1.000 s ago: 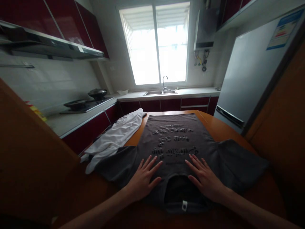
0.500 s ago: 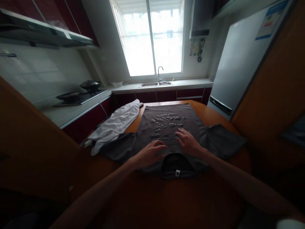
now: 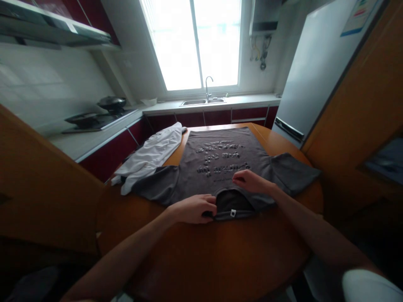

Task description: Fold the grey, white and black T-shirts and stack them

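Observation:
A dark grey T-shirt lies spread on the table, its neckline toward me and its sleeves out to both sides. Raised dark lettering, upside down from here, runs across its chest. My left hand is at the left side of the collar, fingers bent around the edge of the cloth; the fingertips are partly hidden. Over the chest, just beyond the right side of the collar, is my right hand, its fingers loosely curled with a gap showing and no cloth visible in them. A small white label shows inside the back collar.
White clothing lies bunched at the table's left, touching the grey sleeve. The round wooden table has its near edge in front of me. Beyond are a sink, a stove with pans and a fridge.
Both hands have drawn back toward me from the lettering. My left hand has come down to the collar and bent its fingers there; my right hand's fingers have curled. The view has tilted down.

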Demonstrator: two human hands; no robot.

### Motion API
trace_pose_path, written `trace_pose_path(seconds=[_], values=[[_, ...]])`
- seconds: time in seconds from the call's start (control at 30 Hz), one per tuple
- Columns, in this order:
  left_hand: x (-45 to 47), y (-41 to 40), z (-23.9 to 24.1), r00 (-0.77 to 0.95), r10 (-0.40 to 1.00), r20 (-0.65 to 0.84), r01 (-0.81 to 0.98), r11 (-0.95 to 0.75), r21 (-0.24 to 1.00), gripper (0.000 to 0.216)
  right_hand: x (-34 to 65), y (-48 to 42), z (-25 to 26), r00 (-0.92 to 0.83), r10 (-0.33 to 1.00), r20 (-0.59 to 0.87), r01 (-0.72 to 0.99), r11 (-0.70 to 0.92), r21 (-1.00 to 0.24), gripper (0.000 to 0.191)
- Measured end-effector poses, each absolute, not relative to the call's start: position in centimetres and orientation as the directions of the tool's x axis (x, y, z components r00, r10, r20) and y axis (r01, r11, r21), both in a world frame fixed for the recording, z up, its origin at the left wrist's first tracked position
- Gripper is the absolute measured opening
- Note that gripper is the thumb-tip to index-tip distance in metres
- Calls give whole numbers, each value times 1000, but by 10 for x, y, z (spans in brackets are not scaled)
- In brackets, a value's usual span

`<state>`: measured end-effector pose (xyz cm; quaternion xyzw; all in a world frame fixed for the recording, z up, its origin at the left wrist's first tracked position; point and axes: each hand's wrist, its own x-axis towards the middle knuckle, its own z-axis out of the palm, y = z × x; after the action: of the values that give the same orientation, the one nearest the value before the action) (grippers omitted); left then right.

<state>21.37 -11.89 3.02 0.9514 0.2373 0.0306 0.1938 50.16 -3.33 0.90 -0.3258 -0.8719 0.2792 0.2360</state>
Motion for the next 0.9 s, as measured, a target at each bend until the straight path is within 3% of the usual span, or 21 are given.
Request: trace_pose_path(seconds=[0.23, 0.33, 0.5, 0.73, 0.9], values=[[220, -140, 41, 824, 567, -24, 543, -775, 323, 28, 494, -48, 3, -597, 734, 323, 460, 644, -611, 24], [219, -153, 41, 745, 666, 33, 609, -700, 374, 36, 495, -64, 0, -512, 773, 374, 478, 619, -624, 21], [221, -169, 32, 514, 831, 211, 671, -543, 505, 26, 503, -91, 0, -354, 833, 425, 505, 552, -663, 19], [208, -174, 15, 345, 866, 361, 694, -495, 523, 22, 518, -123, -15, -180, 877, 446, 532, 468, -706, 24], [203, -174, 4, 335, 869, 363, 707, -487, 513, 25, 518, -145, -31, -224, 849, 478, 595, 508, -623, 20]])
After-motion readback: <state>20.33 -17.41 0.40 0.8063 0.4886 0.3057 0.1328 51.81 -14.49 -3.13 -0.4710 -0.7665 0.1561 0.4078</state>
